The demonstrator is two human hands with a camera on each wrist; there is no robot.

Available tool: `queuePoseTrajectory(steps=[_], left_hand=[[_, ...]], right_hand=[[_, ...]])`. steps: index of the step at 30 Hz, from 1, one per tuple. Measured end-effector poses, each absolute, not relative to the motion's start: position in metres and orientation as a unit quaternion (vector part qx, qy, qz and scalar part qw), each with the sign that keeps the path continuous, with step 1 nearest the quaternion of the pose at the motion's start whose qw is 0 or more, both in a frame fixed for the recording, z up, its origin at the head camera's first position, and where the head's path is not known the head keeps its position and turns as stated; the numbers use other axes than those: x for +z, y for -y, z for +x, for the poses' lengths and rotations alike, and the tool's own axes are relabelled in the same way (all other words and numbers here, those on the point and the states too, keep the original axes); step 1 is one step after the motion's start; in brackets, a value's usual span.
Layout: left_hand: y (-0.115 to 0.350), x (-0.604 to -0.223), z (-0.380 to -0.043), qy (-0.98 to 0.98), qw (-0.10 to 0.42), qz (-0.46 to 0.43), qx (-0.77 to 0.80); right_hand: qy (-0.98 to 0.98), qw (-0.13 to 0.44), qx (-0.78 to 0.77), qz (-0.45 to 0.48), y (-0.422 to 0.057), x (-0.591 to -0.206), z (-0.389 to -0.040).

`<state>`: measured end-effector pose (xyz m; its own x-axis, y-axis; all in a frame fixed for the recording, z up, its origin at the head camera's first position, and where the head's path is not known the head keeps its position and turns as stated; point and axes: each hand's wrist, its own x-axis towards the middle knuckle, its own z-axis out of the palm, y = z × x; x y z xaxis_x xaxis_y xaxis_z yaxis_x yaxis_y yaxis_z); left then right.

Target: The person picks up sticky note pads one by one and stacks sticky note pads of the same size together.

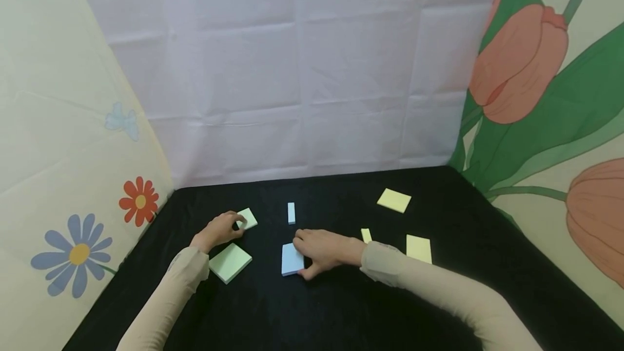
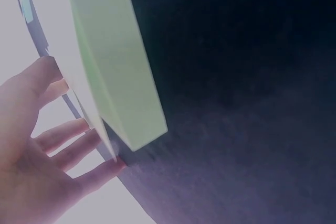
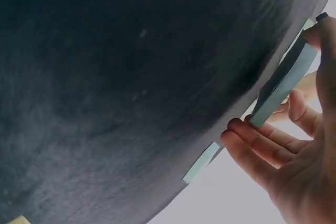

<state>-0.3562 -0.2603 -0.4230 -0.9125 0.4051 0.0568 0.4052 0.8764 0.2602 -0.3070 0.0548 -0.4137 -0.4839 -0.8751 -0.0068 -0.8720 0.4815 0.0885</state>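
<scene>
At the left, my left hand (image 1: pixel 221 230) pinches a small pale green sticky-note pad (image 1: pixel 250 218) between thumb and fingers. A larger green sticky-note pad (image 1: pixel 231 262) lies just nearer than that hand and fills the foreground of the left wrist view. Near the middle, my right hand (image 1: pixel 322 251) grips a square blue sticky-note pad (image 1: pixel 290 259) from its right side, thumb at the near edge and fingers at the far edge. In the right wrist view the blue pad (image 3: pixel 286 85) spans between thumb and fingertips. Beyond it lies a narrow blue pad (image 1: pixel 291 213).
A black cloth (image 1: pixel 331 313) covers the table. To the right lie a yellow pad (image 1: pixel 394 200) at the back, another yellow pad (image 1: pixel 419 248) nearer, and a narrow yellow strip (image 1: pixel 366 235) by the right wrist. A white curtain (image 1: pixel 302 69) hangs behind, with flowered cloths at both sides.
</scene>
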Motion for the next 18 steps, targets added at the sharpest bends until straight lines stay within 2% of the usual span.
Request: queuePoseTrajectory(steps=[18], left_hand=[[0.262, -0.425, -0.357, 0.971, 0.011, -0.205, -0.126]], right_hand=[[0.861, 0.010, -0.003, 0.508, -0.059, -0.421, -0.321]])
